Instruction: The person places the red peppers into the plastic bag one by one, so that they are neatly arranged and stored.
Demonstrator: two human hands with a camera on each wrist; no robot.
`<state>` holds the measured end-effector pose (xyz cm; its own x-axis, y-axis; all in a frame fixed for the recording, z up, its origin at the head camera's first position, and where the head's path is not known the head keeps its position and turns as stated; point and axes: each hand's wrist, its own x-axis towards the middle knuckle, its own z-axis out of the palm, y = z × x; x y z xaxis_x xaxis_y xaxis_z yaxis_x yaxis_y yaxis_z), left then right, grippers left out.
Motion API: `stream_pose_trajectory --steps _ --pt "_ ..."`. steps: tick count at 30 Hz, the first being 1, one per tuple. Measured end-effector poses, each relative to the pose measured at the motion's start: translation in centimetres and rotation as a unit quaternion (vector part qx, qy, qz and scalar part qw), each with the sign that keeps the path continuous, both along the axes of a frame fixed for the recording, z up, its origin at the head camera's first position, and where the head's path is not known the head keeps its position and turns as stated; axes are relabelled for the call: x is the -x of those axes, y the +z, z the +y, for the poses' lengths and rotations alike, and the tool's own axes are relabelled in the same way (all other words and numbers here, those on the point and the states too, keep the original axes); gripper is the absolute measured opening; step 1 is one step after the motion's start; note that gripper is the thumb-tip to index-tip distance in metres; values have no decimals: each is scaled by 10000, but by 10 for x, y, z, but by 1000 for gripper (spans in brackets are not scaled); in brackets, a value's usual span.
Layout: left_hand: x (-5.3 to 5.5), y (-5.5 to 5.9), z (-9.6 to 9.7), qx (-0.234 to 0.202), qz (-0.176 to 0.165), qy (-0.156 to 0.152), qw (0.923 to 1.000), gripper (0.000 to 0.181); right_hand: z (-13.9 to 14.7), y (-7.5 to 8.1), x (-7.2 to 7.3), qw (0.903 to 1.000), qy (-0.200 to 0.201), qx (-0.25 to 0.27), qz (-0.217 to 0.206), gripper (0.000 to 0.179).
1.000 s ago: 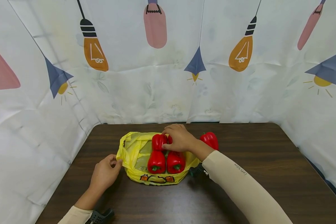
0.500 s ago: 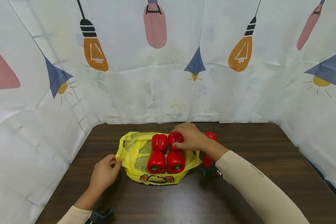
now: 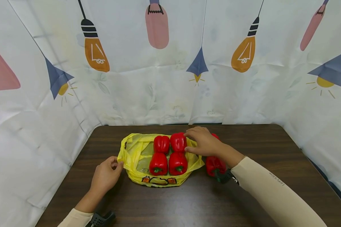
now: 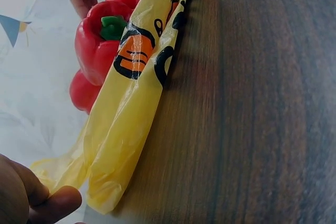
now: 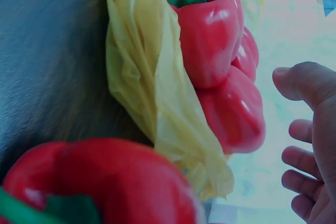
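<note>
A yellow plastic bag (image 3: 131,173) lies spread on the table with several red bell peppers in it. Two stand in front, stems toward me: the left front pepper (image 3: 158,164) and the right front pepper (image 3: 178,164). Behind them sit the left back pepper (image 3: 161,144) and the right back pepper (image 3: 178,142). My left hand (image 3: 105,177) pinches the bag's left edge between thumb and fingers. Beside the right back pepper, my right hand (image 3: 204,141) is spread and holds nothing; the right wrist view shows its thumb (image 5: 294,81) apart from the peppers.
Outside the bag on the right, another red bell pepper (image 3: 215,164) lies near my right wrist. One more pepper (image 3: 215,136) is mostly hidden behind the right hand. The dark wooden table (image 3: 261,142) ends at a patterned white cloth (image 3: 170,101).
My right hand has moved right, off the left back pepper, past the right back pepper, which it touched half a second ago. The left hand stays on the bag's edge.
</note>
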<state>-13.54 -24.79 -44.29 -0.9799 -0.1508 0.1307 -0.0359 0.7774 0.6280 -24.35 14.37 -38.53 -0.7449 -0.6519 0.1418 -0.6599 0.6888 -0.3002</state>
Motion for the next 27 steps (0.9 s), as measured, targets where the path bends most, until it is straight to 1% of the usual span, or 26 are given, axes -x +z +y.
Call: stream_pose_trajectory --steps 8,16,22,27 --pt "0 0 1 -11 14 -15 10000 25 17 -4 -11 10000 -11 26 -86 57" --pt "1 0 2 -13 -22 -4 10000 24 37 -10 -23 9998 -58 198 -8 59" --pt "0 0 2 -38 -69 8 10000 25 51 -12 -33 9996 -157 216 -111 57" --pt "0 0 2 -16 -63 24 10000 26 61 -16 -38 9991 -177 336 -182 58"
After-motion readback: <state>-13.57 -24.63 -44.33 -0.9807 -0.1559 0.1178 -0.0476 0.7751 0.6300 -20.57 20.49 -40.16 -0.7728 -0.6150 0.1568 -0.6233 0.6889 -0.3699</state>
